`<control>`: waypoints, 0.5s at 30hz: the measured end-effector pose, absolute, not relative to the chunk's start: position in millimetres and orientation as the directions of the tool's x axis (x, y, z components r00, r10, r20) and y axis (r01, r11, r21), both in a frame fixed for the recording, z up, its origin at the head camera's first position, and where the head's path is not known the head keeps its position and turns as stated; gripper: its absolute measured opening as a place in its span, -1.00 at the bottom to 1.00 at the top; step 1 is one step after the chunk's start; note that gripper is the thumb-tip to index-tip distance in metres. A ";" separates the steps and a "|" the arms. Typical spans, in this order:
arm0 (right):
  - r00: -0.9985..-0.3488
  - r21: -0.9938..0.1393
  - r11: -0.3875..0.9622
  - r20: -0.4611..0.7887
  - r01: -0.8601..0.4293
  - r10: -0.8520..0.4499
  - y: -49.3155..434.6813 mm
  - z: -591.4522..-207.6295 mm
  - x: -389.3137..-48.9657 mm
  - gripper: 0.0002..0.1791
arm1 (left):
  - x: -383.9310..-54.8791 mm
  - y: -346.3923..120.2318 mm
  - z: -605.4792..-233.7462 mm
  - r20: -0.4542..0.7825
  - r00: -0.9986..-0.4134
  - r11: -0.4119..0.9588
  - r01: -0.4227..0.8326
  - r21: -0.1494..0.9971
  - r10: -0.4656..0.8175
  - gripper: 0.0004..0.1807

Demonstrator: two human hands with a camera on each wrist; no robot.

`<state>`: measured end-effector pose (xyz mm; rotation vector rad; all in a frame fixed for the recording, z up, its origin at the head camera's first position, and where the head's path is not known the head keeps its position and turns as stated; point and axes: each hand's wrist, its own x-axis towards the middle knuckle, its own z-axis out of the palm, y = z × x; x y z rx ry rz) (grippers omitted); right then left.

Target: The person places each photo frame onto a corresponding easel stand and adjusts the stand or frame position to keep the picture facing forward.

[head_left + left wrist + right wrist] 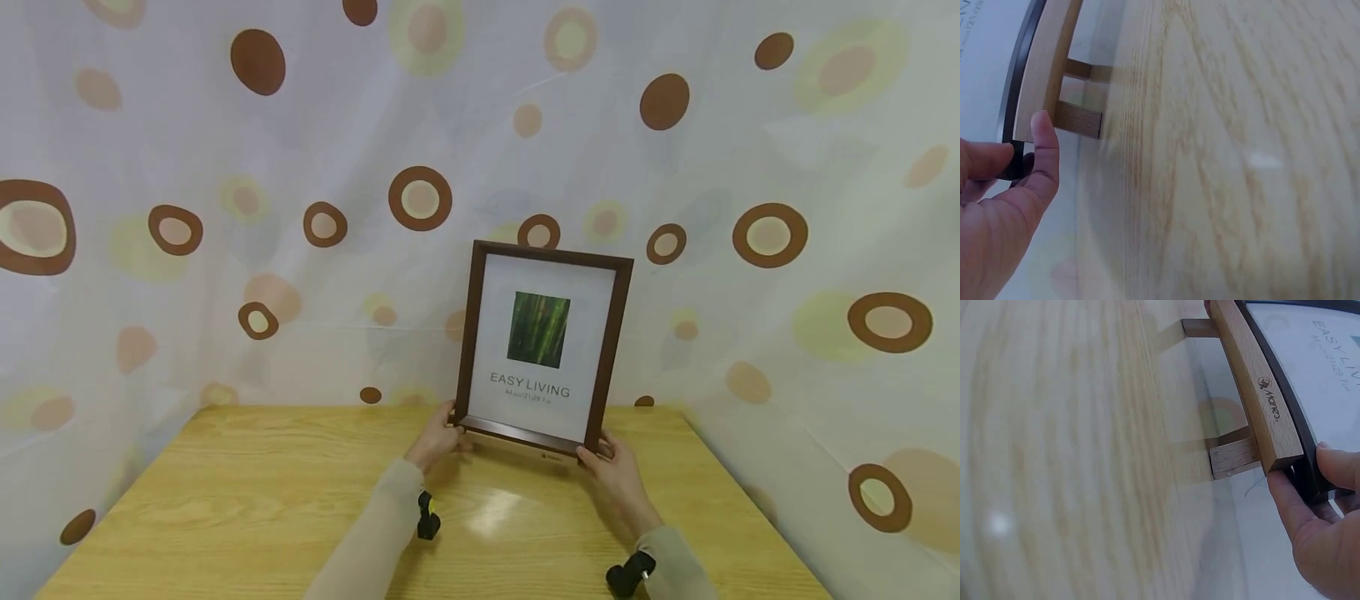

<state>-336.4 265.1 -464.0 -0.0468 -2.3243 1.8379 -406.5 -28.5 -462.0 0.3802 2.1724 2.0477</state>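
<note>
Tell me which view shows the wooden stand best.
The right wrist view: it shows the wooden stand close up, with its lettering readable and legs visible. The left wrist view shows part of it, including legs, but no lettering. The head view shows only a thin strip beneath the picture frame, with tiny lettering.

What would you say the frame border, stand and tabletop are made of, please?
Frame border: dark brown wood or wood-look plastic, smooth and slightly glossy; its lower edge catches light.
Stand: probably pale wood, satin finish; fine grain flecks show.
Tabletop: wood or wood-patterned laminate, glossy; streaky grain and a bright reflection show.
</note>
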 end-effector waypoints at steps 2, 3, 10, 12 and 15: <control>-0.985 -0.970 0.232 0.110 -0.076 0.135 265.2 -462.9 -337.9 -0.33 | -406.1 -29.7 -461.6 0.067 -0.959 0.052 0.084 0.995 0.275 -0.31; -0.985 -0.971 0.229 0.106 -0.073 0.135 265.3 -462.7 -338.6 -0.33 | -405.5 -30.2 -461.2 0.067 -0.958 0.061 0.087 0.994 0.278 -0.30; -0.987 -0.981 0.183 0.085 -0.059 0.137 265.3 -460.0 -339.7 -0.33 | -401.5 -34.1 -459.8 0.057 -0.950 0.055 0.078 0.995 0.308 -0.31; -0.988 -0.983 0.174 0.080 -0.056 0.133 265.3 -459.2 -339.5 -0.32 | -400.3 -35.7 -459.3 0.064 -0.947 0.043 0.081 0.996 0.316 -0.36; -0.989 -0.984 0.167 0.077 -0.055 0.127 266.3 -460.4 -339.7 -0.30 | -397.8 -38.3 -459.8 0.076 -0.944 0.051 0.097 0.994 0.322 -0.44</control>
